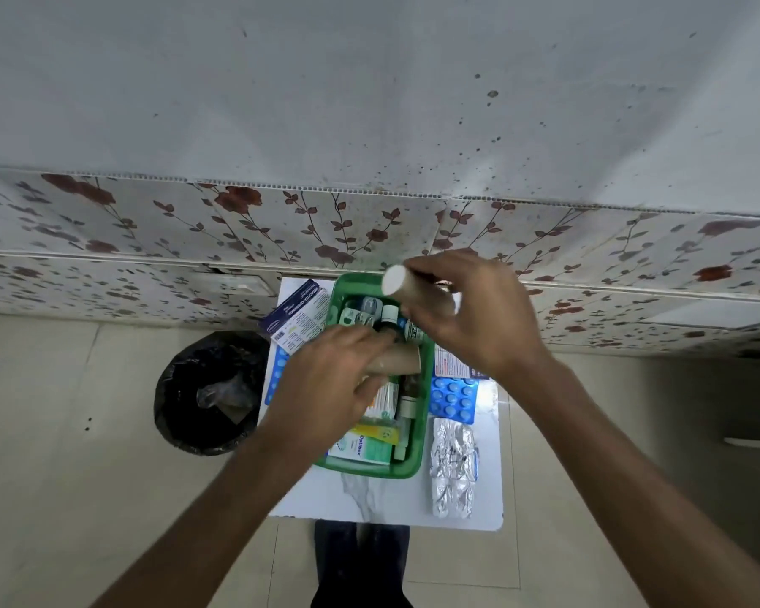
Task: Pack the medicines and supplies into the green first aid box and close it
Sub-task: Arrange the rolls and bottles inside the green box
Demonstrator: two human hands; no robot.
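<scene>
The green first aid box (417,465) lies uncovered on a small white table (369,498), holding cartons, small bottles and tubes. My right hand (479,318) grips a tan bandage roll (406,288) with a white end, held above the box's far end. Inside the box, my left hand (325,388) rests on a second tan bandage roll (398,359). A white and green carton (363,447) lies at the box's near end. No lid is visible.
Right of the box lie a blue blister pack (453,399) and silver foil strips (453,471). A purple-and-white carton (297,315) and another blue strip (277,373) sit to its left. A black bin (207,392) stands on the floor at left. A floral wall runs behind.
</scene>
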